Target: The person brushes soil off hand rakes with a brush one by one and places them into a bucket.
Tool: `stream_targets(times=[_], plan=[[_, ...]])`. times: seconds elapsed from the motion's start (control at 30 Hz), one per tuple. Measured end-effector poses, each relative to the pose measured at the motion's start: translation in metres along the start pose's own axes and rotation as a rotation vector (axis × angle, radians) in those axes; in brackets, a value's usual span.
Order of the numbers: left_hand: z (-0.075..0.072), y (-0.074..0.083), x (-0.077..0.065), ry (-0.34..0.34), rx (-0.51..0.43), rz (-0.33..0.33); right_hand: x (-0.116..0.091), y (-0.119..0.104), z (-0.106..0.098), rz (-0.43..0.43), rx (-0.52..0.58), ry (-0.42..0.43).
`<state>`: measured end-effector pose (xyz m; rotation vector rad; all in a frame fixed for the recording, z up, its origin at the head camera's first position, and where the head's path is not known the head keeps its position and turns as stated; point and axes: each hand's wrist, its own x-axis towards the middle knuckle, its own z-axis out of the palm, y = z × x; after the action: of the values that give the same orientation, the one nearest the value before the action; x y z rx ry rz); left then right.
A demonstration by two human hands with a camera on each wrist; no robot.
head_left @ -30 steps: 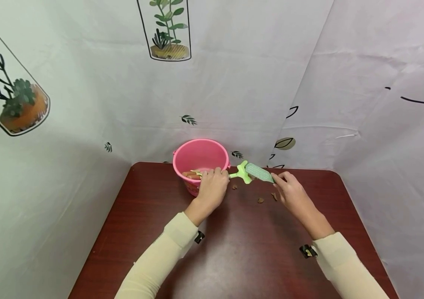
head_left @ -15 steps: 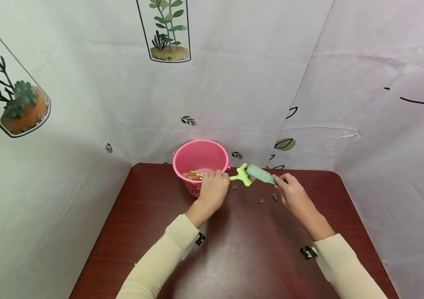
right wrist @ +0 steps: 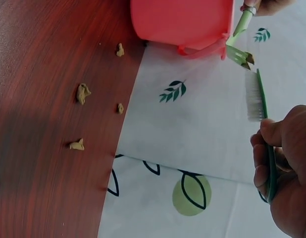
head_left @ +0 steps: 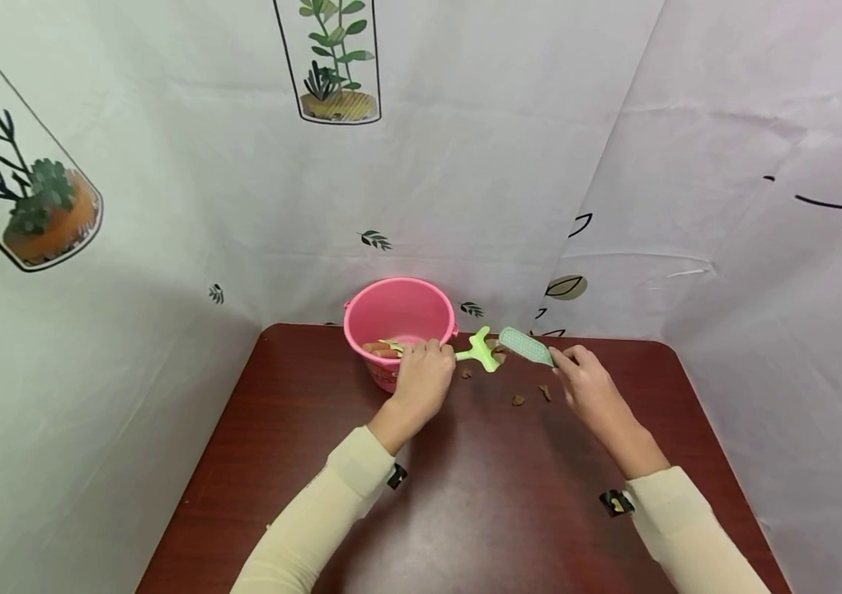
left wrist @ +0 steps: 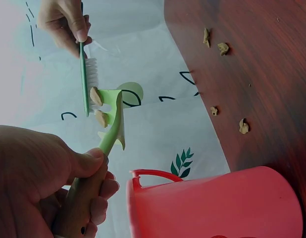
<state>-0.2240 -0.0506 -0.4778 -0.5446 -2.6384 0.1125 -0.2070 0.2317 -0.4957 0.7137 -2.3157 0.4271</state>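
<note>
In the left wrist view my left hand grips the brown handle of a small light-green garden rake. Brown clumps sit at its prongs. My right hand holds a green hairbrush by its handle, its white bristles facing the rake. In the head view the brush head is close beside the rake's prongs, up in the air over the table's back edge. The left hand is at the near right rim of a pink bucket, which has brown-handled tools inside.
Several brown crumbs lie on the dark red wooden table, right of the bucket. A white patterned cloth wall stands right behind the table and along both sides. The bucket's handle hangs at its side.
The hairbrush and my right hand have moved slightly right, away from the rake, uncovering more of the brown clumps at its prongs. My left hand and the rake stay nearly still.
</note>
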Motion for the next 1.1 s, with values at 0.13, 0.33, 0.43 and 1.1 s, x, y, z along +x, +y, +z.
stream_targets(times=[0.13,0.33,0.43,1.1], plan=[[0.001,-0.002,-0.001,-0.004,0.002,-0.001,-0.004,0.008,-0.004,0.045,-0.018,0.012],[0.003,-0.004,-0.002,0.038,0.012,0.001,-0.011,0.017,-0.009,0.079,-0.032,0.016],[0.003,-0.003,-0.002,0.043,0.01,0.003,-0.012,0.018,-0.008,0.065,-0.024,0.024],[0.007,0.005,0.0,0.112,0.036,0.034,0.006,-0.019,0.005,-0.009,0.044,-0.044]])
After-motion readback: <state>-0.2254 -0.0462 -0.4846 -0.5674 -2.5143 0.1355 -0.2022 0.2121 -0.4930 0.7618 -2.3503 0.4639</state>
